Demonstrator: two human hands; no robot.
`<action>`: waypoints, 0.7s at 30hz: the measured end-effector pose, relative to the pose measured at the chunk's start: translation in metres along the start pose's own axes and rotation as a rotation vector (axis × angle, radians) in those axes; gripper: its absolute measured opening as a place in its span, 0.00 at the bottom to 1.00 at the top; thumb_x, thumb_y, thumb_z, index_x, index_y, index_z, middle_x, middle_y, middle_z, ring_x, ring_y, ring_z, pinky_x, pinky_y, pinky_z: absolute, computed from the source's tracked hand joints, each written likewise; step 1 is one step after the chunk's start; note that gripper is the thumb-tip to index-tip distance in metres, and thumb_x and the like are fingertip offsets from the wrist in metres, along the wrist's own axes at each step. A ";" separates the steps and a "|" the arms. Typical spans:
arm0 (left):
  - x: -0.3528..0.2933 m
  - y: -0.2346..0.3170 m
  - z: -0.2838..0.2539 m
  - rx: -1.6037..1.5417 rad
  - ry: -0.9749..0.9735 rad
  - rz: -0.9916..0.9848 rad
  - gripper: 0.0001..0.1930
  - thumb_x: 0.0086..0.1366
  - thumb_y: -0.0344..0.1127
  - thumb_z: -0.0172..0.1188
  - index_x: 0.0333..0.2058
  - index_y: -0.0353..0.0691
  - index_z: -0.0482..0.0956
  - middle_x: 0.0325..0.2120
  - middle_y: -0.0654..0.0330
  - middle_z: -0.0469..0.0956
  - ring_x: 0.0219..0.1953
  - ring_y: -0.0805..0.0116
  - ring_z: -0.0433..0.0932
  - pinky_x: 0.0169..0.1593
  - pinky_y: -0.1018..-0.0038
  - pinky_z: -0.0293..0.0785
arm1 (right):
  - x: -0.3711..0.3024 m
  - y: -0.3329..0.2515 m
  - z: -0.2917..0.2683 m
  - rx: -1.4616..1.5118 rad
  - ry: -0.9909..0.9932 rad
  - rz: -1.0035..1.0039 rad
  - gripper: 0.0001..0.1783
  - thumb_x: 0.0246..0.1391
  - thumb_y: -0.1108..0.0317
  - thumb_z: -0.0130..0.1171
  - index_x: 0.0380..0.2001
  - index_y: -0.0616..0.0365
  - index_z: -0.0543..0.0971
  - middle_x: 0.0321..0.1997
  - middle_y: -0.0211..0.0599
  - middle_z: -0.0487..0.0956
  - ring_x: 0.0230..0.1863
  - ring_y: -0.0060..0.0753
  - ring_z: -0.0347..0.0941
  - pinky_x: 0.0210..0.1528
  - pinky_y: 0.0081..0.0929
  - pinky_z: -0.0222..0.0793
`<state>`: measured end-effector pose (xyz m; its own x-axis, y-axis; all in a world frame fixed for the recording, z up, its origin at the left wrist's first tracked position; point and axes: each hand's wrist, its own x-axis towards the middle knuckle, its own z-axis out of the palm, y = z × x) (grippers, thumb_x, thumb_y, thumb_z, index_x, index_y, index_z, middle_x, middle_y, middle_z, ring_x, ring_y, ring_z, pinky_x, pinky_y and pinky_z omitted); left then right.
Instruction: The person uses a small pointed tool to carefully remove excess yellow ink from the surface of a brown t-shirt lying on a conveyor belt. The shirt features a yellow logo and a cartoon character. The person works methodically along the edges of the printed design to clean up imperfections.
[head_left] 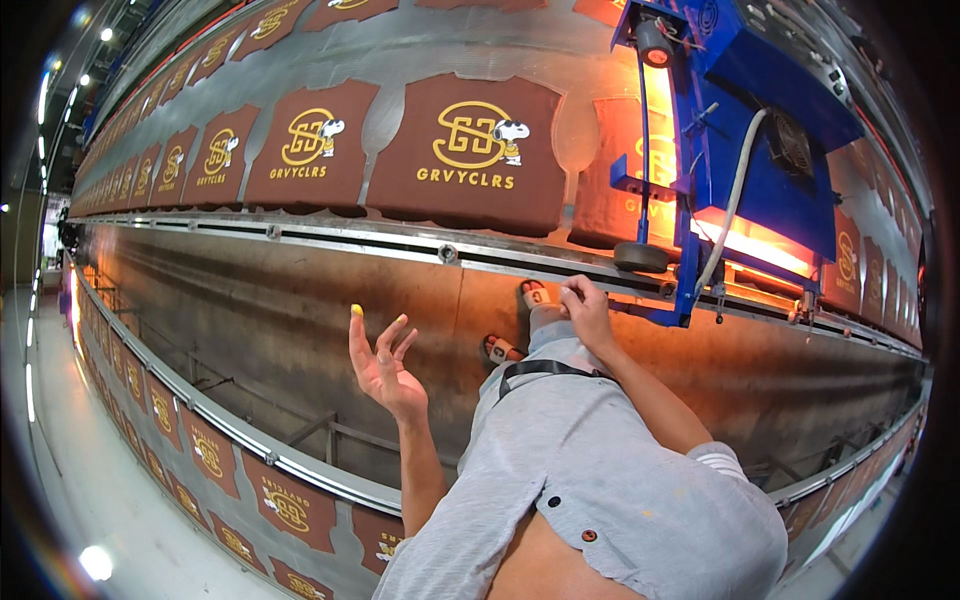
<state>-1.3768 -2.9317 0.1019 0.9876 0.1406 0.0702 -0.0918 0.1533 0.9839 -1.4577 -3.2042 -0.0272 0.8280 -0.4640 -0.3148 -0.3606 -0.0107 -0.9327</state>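
Observation:
My left hand is raised over the walkway, fingers spread and holding nothing. There is a yellow smear on the tip of its index finger. Closer to the long printing table, my right hand has its fingers curled in; anything inside them is hidden. It is apart from the table's metal rail and left of a blue heater machine, which glows orange. Beyond the rail, a brown shirt panel lies flat with a yellow emblem and a white cartoon dog printed on it. More such panels line the table.
The heater's dark wheel rests by the rail, and a white hose hangs down its side. Behind me runs a second table edge with more brown panels. My sandaled feet stand on the brown walkway floor.

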 end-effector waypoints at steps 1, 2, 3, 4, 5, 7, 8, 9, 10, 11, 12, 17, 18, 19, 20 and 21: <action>0.002 -0.003 0.001 0.007 0.011 0.003 0.31 0.72 0.38 0.52 0.70 0.35 0.56 0.71 0.51 0.57 0.53 0.51 0.80 0.48 0.62 0.83 | 0.012 -0.001 0.005 -0.043 -0.011 -0.038 0.07 0.61 0.70 0.56 0.36 0.64 0.79 0.26 0.33 0.79 0.26 0.20 0.74 0.31 0.23 0.70; 0.004 -0.005 0.002 0.015 0.025 0.008 0.32 0.72 0.39 0.52 0.70 0.34 0.56 0.71 0.50 0.57 0.54 0.50 0.80 0.49 0.62 0.83 | 0.023 -0.002 0.011 -0.087 -0.024 -0.077 0.07 0.61 0.70 0.56 0.36 0.64 0.79 0.26 0.34 0.79 0.26 0.20 0.74 0.30 0.24 0.70; 0.005 -0.007 0.004 0.023 0.042 0.013 0.32 0.72 0.39 0.52 0.70 0.34 0.56 0.71 0.50 0.57 0.54 0.49 0.80 0.49 0.62 0.83 | 0.033 -0.005 0.019 -0.027 -0.063 -0.055 0.08 0.60 0.69 0.57 0.35 0.63 0.79 0.26 0.39 0.79 0.27 0.27 0.76 0.32 0.29 0.72; 0.008 -0.009 0.010 0.023 0.057 0.014 0.32 0.72 0.40 0.52 0.70 0.34 0.56 0.71 0.50 0.57 0.54 0.49 0.80 0.49 0.62 0.83 | 0.044 -0.002 0.025 -0.083 -0.082 -0.097 0.08 0.60 0.69 0.57 0.35 0.62 0.79 0.27 0.41 0.80 0.29 0.32 0.78 0.33 0.31 0.73; 0.011 -0.010 0.015 0.023 0.072 0.016 0.32 0.72 0.40 0.52 0.70 0.34 0.56 0.71 0.50 0.57 0.54 0.49 0.80 0.49 0.61 0.83 | 0.056 0.003 0.033 -0.139 -0.102 -0.139 0.08 0.59 0.68 0.57 0.35 0.61 0.79 0.29 0.44 0.81 0.31 0.38 0.79 0.35 0.34 0.73; 0.024 -0.016 0.022 0.029 0.102 0.051 0.32 0.72 0.40 0.52 0.70 0.34 0.56 0.71 0.50 0.58 0.54 0.48 0.80 0.48 0.62 0.83 | 0.081 0.011 0.053 -0.217 -0.223 -0.213 0.08 0.59 0.67 0.56 0.36 0.59 0.80 0.33 0.48 0.82 0.37 0.49 0.80 0.40 0.41 0.74; 0.029 -0.020 0.023 0.028 0.111 0.070 0.32 0.72 0.39 0.51 0.70 0.34 0.56 0.71 0.50 0.58 0.54 0.48 0.80 0.48 0.63 0.84 | 0.093 0.020 0.064 -0.232 -0.278 -0.258 0.08 0.59 0.67 0.55 0.37 0.58 0.80 0.35 0.48 0.83 0.38 0.52 0.80 0.41 0.43 0.74; 0.033 -0.026 0.026 0.025 0.122 0.083 0.31 0.73 0.39 0.51 0.70 0.34 0.55 0.70 0.51 0.58 0.53 0.48 0.80 0.48 0.64 0.84 | 0.103 0.026 0.074 -0.253 -0.335 -0.297 0.09 0.59 0.66 0.54 0.38 0.57 0.80 0.36 0.48 0.83 0.40 0.55 0.80 0.43 0.46 0.74; 0.036 -0.031 0.027 0.054 0.137 0.093 0.31 0.73 0.40 0.51 0.70 0.35 0.56 0.70 0.51 0.59 0.54 0.48 0.80 0.48 0.63 0.84 | 0.111 0.028 0.083 -0.261 -0.415 -0.313 0.10 0.59 0.65 0.54 0.40 0.55 0.80 0.37 0.48 0.83 0.40 0.56 0.80 0.44 0.48 0.74; 0.041 -0.032 0.031 0.089 0.149 0.101 0.31 0.73 0.41 0.51 0.70 0.36 0.56 0.70 0.51 0.59 0.54 0.48 0.80 0.48 0.63 0.84 | 0.119 0.030 0.089 -0.262 -0.495 -0.323 0.10 0.60 0.65 0.53 0.41 0.54 0.80 0.37 0.48 0.83 0.41 0.57 0.80 0.45 0.50 0.74; 0.047 -0.033 0.036 0.127 0.172 0.103 0.31 0.73 0.42 0.51 0.70 0.37 0.56 0.70 0.51 0.60 0.55 0.48 0.79 0.48 0.63 0.84 | 0.128 0.029 0.093 -0.282 -0.604 -0.332 0.10 0.60 0.64 0.53 0.42 0.53 0.78 0.37 0.48 0.83 0.41 0.57 0.80 0.44 0.50 0.74; 0.079 -0.055 0.064 0.290 0.183 0.079 0.32 0.74 0.47 0.48 0.70 0.37 0.57 0.70 0.54 0.60 0.56 0.48 0.77 0.51 0.62 0.82 | 0.167 0.084 0.109 -0.258 -0.828 -0.516 0.09 0.62 0.63 0.51 0.43 0.52 0.73 0.35 0.47 0.81 0.37 0.57 0.79 0.37 0.51 0.74; 0.085 -0.057 0.074 0.320 0.185 0.082 0.32 0.74 0.47 0.48 0.70 0.38 0.57 0.70 0.55 0.60 0.57 0.48 0.77 0.51 0.62 0.82 | 0.168 0.092 0.111 -0.239 -0.817 -0.526 0.08 0.62 0.63 0.50 0.43 0.53 0.72 0.34 0.47 0.81 0.36 0.58 0.79 0.36 0.51 0.73; 0.091 -0.061 0.084 0.345 0.178 0.071 0.32 0.74 0.48 0.48 0.70 0.37 0.57 0.70 0.55 0.61 0.57 0.48 0.77 0.52 0.61 0.80 | 0.170 0.100 0.112 -0.221 -0.803 -0.534 0.08 0.63 0.64 0.50 0.42 0.53 0.71 0.34 0.47 0.80 0.35 0.58 0.79 0.35 0.51 0.73; 0.099 -0.064 0.096 0.370 0.169 0.059 0.32 0.74 0.48 0.48 0.70 0.37 0.57 0.70 0.55 0.61 0.58 0.47 0.76 0.54 0.60 0.79 | 0.172 0.107 0.115 -0.172 -0.781 -0.543 0.07 0.62 0.66 0.50 0.42 0.54 0.71 0.34 0.47 0.80 0.33 0.60 0.78 0.34 0.52 0.73; 0.107 -0.065 0.102 0.413 0.162 0.051 0.33 0.73 0.49 0.48 0.70 0.37 0.56 0.70 0.56 0.61 0.59 0.47 0.75 0.55 0.59 0.78 | 0.173 0.110 0.123 -0.136 -0.763 -0.535 0.07 0.61 0.66 0.50 0.42 0.54 0.71 0.34 0.47 0.80 0.33 0.60 0.78 0.34 0.52 0.73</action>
<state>-1.2522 -3.0262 0.0624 0.9473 0.2945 0.1262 -0.0488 -0.2568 0.9652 -1.3015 -3.1772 -0.2062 0.9384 0.3377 0.0737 0.1414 -0.1805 -0.9734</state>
